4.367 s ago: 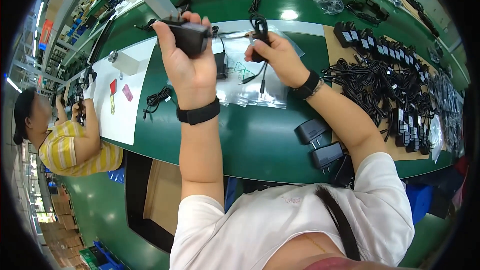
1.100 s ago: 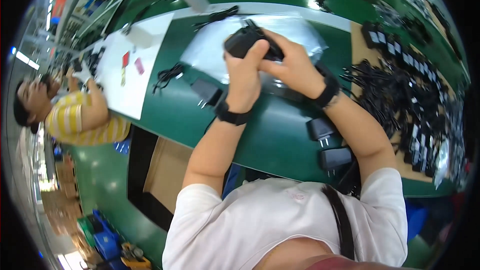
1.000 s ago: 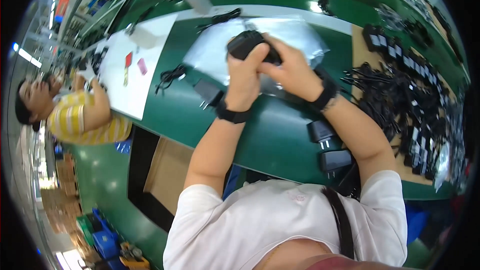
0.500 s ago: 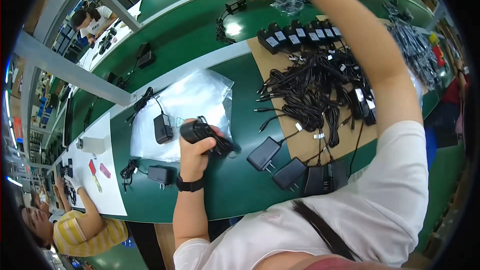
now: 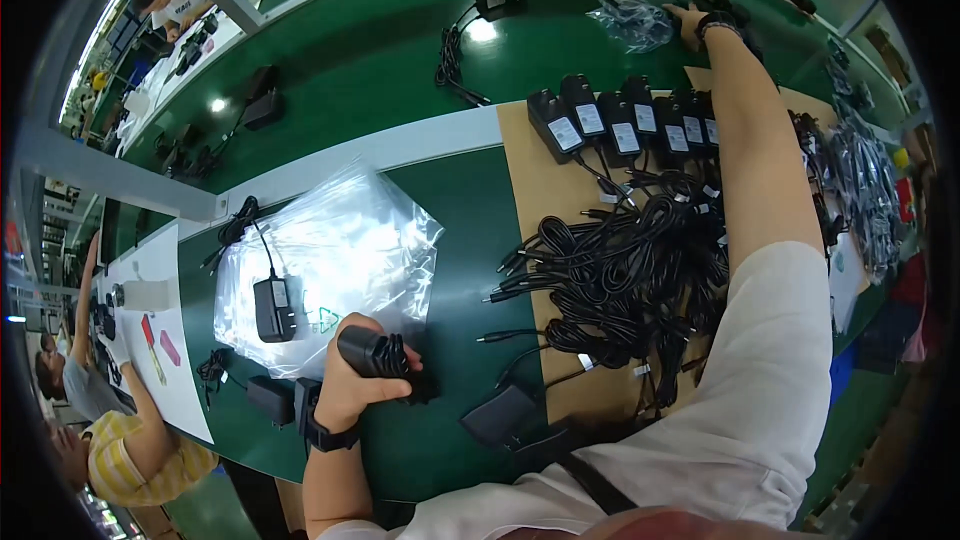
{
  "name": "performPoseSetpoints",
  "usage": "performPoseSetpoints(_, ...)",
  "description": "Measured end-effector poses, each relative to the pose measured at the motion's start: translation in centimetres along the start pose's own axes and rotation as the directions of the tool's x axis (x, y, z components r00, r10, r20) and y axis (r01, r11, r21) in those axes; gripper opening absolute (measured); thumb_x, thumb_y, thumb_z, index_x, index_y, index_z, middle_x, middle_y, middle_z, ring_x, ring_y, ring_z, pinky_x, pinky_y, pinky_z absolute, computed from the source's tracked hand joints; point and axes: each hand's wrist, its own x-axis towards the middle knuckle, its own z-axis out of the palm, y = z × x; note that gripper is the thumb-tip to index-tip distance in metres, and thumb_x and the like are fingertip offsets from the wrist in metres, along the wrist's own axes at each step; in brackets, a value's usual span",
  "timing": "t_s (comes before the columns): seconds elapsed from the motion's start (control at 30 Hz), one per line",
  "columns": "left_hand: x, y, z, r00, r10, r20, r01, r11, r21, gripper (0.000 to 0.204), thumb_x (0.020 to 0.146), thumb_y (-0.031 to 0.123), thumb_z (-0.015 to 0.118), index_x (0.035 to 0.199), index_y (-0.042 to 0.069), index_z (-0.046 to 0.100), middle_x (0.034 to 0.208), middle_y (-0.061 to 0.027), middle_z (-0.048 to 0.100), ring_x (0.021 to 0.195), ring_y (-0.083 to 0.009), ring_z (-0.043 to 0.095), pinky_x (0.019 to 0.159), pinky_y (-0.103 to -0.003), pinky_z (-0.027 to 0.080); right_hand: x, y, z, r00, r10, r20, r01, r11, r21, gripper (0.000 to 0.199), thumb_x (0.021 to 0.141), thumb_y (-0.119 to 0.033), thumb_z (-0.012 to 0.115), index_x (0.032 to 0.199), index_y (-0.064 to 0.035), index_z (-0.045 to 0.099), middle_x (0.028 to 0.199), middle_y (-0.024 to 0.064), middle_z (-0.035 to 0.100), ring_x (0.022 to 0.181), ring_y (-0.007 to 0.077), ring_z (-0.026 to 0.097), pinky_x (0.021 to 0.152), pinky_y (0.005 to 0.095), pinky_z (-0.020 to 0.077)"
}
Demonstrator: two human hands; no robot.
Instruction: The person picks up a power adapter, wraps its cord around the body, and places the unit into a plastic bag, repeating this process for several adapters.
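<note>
My left hand [image 5: 355, 380] is closed around a black power adapter [image 5: 372, 352] with its cable bundled, above the near edge of a stack of clear plastic bags [image 5: 340, 230]. At the far right my right hand [image 5: 689, 26] reaches across the green bench, fingers apart, beside another black adapter with a cable [image 5: 722, 4]; its far fingers are partly hidden, and no grip shows. A single adapter [image 5: 273, 308] lies on the bags. Two more adapters, one of them a dark block [image 5: 270, 398], sit by my left wrist.
Rows of labelled black adapters [image 5: 622, 130] and a heap of coiled cables [image 5: 625, 270] cover the brown cardboard [image 5: 525, 155]. A crumpled clear bag [image 5: 632, 22] lies left of my right hand. A metal post [image 5: 120, 175] rises at left. Co-workers sit beyond it.
My right hand has swung rightward from the top middle to the far adapter. My left hand, still holding its adapter, has come slightly lower and left. The whole view has shifted.
</note>
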Motion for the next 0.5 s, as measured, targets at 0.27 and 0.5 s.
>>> performPoseSetpoints(0.27, 0.4, -0.9, -0.1, 0.996, 0.062, 0.059, -0.061, 0.998, -0.019, 0.066, 0.049, 0.004, 0.082, 0.097, 0.007, 0.037, 0.079, -0.0163, 0.06, 0.072, -0.0267, 0.061, 0.071, -0.038, 0.05, 0.1, 7.1, 1.3, 0.898, -0.109, -0.426, 0.122, 0.993, 0.004, 0.019, 0.074, -0.012, 0.05, 0.083, -0.0064, 0.066, 0.084, 0.0208, 0.062, 0.079, 0.0348, 0.06, 0.072, 0.0414, 0.0484)
performPoseSetpoints(0.5, -0.5, -0.4, 0.7, 0.996, 0.092, 0.007, -0.092, 0.995, 0.034, 0.059, 0.054, 0.008, 0.079, 0.097, 0.005, 0.039, 0.078, -0.0146, 0.059, 0.072, -0.0246, 0.06, 0.069, -0.035, 0.049, -10.7, 15.3, -8.9, 0.86, 0.027, -0.51, -0.186, 0.946, -0.265, 0.024, 0.071, -0.029, 0.064, 0.083, -0.0075, 0.063, 0.075, 0.0127, 0.063, 0.074, 0.0274, 0.061, 0.067, 0.0385, 0.0475)
